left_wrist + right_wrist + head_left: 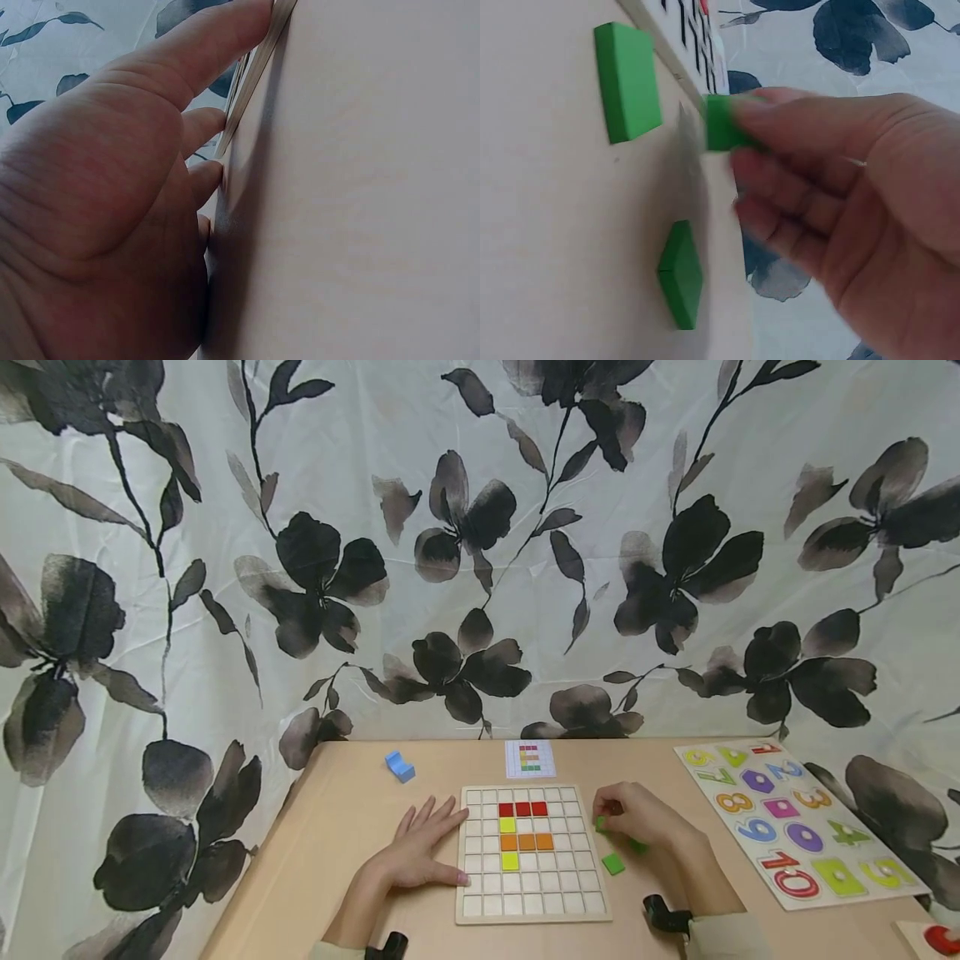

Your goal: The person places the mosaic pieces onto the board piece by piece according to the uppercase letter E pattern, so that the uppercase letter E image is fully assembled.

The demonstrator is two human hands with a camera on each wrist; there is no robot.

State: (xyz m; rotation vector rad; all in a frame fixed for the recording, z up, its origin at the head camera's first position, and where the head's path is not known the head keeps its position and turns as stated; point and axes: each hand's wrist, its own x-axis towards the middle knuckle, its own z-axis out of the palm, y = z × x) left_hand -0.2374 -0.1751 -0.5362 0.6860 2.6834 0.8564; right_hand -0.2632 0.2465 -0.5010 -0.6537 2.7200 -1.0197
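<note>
A wooden grid board [487,893] lies on the table, with red, yellow and orange square tiles set in some of its squares. My left hand [420,852] rests at the board's left edge, fingers spread and thumb touching the rim; the left wrist view shows that hand [112,172] against the frame's side. Just off the board's right edge, my right hand [645,814] pinches a green tile [720,124] between thumb and fingers. Two more green tiles lie on the table near it: one green tile [628,82] beside the board, another green tile [681,277] under the hand.
Behind the board lies a small pattern card [530,759] with a coloured design. A blue block [400,767] sits at the back left. To the right is a number puzzle board [806,814]; a red-topped piece [941,939] shows at the lower right corner. A floral curtain [480,593] hangs behind.
</note>
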